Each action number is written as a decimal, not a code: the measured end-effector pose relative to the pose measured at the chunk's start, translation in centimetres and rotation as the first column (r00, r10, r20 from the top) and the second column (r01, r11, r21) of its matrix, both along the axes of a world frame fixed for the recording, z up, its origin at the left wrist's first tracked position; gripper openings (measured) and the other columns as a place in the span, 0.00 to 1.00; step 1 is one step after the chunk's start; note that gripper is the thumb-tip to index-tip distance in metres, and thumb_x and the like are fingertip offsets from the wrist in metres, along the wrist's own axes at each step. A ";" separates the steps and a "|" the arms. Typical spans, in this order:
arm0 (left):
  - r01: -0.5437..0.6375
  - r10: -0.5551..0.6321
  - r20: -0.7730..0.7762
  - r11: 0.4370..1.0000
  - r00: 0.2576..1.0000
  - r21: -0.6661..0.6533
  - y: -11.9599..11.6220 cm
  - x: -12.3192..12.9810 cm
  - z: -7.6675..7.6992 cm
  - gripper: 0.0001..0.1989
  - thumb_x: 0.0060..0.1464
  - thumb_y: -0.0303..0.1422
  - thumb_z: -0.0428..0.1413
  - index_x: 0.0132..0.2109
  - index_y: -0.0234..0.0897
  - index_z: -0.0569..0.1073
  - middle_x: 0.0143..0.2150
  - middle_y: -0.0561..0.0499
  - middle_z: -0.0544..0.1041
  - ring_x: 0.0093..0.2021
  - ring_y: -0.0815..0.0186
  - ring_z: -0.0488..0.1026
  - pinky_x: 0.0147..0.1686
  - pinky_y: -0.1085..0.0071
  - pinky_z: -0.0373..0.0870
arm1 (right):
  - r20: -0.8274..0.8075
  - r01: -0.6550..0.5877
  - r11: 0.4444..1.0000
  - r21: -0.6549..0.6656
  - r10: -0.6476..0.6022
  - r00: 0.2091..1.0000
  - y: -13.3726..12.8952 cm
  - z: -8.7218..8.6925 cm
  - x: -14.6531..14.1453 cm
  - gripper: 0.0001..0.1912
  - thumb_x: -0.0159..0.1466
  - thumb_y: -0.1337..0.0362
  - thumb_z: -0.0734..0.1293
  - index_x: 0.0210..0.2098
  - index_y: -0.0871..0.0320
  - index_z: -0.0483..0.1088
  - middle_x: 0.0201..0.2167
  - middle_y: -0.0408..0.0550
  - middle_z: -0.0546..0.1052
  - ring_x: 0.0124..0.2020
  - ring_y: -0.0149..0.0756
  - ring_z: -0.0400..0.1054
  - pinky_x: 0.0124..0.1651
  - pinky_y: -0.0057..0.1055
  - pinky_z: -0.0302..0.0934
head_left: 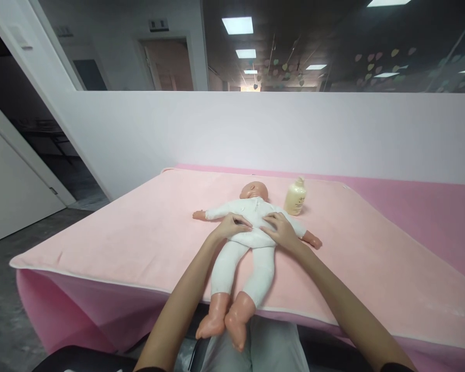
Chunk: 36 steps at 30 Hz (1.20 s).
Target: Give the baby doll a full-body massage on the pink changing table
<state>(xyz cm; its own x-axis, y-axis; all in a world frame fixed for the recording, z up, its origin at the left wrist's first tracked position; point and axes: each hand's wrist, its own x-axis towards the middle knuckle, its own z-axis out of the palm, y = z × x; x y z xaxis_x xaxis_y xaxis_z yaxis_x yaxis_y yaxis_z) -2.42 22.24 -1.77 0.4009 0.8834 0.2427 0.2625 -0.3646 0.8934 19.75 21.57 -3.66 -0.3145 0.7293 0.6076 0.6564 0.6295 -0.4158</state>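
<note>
A baby doll in a white cloth body lies stretched out, with bare head, hands and feet. Its head is turned to the side and its feet hang over the near edge of the bed. My left hand rests on the left side of the doll's torso, fingers curved and thumb close to the fingertips. On the right side of the torso is my right hand, with thumb and fingers apart. Both hands touch the white cloth. Beyond my right hand stands a pale yellow pump bottle.
A light pink blanket with a white edge covers the bed, over a darker pink cloth. A white wall with windows above stands behind it. At left is a white door beside a dark opening.
</note>
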 end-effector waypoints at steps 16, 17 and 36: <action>-0.420 0.454 -0.001 0.824 0.891 0.380 -0.1 1.5 -0.4 0.27 0.54 0.34 0.52 0.61 0.37 0.60 0.37 0.50 0.75 0.37 0.67 0.72 0.40 0.71 0.67 | 0.125 -0.018 1.000 0.002 0.018 0.992 1.7 -1.3 -0.3 0.16 0.65 0.59 0.60 0.27 0.55 0.75 0.28 0.48 0.75 0.29 0.35 0.68 0.34 0.32 0.60; -0.419 0.456 0.006 0.811 0.890 0.409 -0.1 1.5 -0.4 0.27 0.54 0.33 0.53 0.61 0.38 0.60 0.40 0.49 0.75 0.40 0.66 0.71 0.43 0.69 0.66 | 0.118 -0.018 1.000 0.007 0.017 0.993 1.6 -1.4 -0.3 0.16 0.65 0.59 0.60 0.28 0.55 0.76 0.28 0.49 0.75 0.29 0.35 0.68 0.34 0.32 0.60; -0.223 0.262 -0.096 0.927 0.960 0.301 2.0 1.5 -1.5 0.08 0.49 0.34 0.58 0.34 0.34 0.78 0.34 0.47 0.80 0.35 0.62 0.75 0.38 0.67 0.71 | -0.148 0.075 0.987 0.141 -0.054 0.988 1.1 -0.7 -1.2 0.18 0.65 0.63 0.57 0.52 0.56 0.68 0.51 0.54 0.70 0.53 0.40 0.64 0.56 0.38 0.59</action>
